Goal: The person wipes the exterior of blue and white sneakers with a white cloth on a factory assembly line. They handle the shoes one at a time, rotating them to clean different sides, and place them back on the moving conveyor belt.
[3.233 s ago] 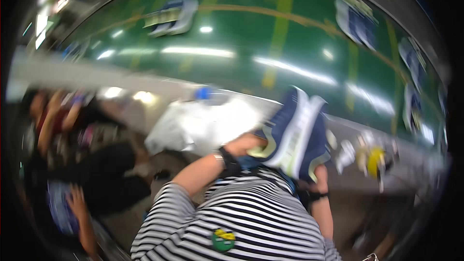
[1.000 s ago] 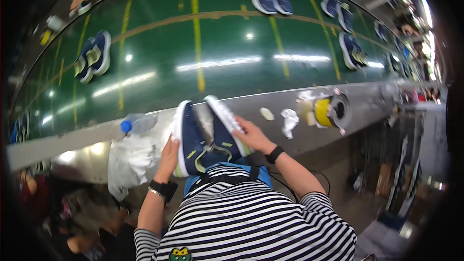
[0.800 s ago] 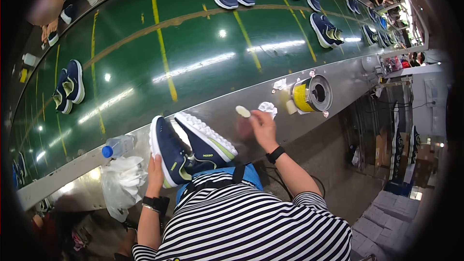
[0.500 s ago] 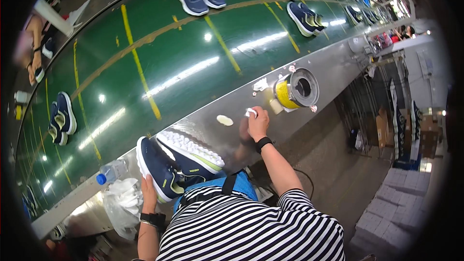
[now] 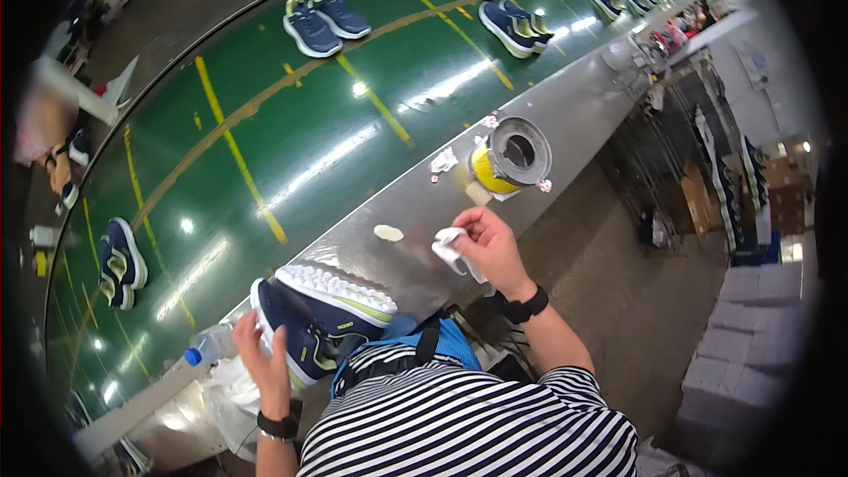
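My right hand (image 5: 496, 252) pinches a crumpled white cloth (image 5: 449, 249), raised over the metal ledge. Left of it lies a cream-coloured oval patch (image 5: 388, 232) on the metal. In front of my body one navy sneaker (image 5: 291, 329) stands upright at the ledge. Against it leans its mate (image 5: 331, 311), tipped so that its white, knobbly sole (image 5: 329, 286) faces up and away. My left hand (image 5: 268, 362) is beside the upright sneaker with thumb and fingers apart; whether a fingertip touches the shoe, I cannot tell.
A round metal can (image 5: 521, 152) with a yellow band stands on the ledge, near crumpled white scraps (image 5: 443, 161). At left are a blue-capped bottle (image 5: 205, 353) and a white plastic bag (image 5: 237, 393). Several sneaker pairs sit on the green conveyor (image 5: 309, 137). Another person's hand (image 5: 62, 178) shows far left.
My right hand has drawn back from the metal near the can, lifting the cloth. My left hand has come off the upright sneaker's side and spread its fingers. The whole view has shifted.
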